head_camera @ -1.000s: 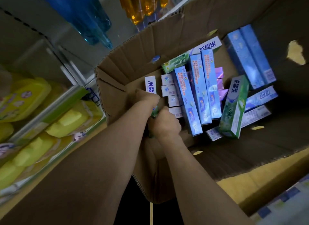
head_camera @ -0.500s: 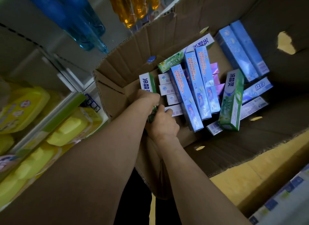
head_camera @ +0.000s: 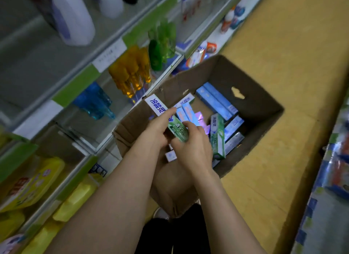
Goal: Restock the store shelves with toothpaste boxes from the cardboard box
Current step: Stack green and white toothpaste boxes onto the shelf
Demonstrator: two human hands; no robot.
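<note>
We hold a green-and-white toothpaste box (head_camera: 179, 130), blue lettering on its white end, tilted at mid-frame over the left edge of the cardboard box (head_camera: 264, 95). Our left hand (head_camera: 158, 129) grips its upper part and our right hand (head_camera: 194, 149) curls round its lower end. Shelves (head_camera: 75, 87) of bottles (head_camera: 130, 72) fill the left, and yellow floor (head_camera: 283, 55) spreads right. Shelf labels blur unreadably.

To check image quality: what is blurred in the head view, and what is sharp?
Head view: white bottle and shelves motion-blurred; green toothpaste box, held by left hand and right hand, has readable print; cardboard box interior dim.
</note>
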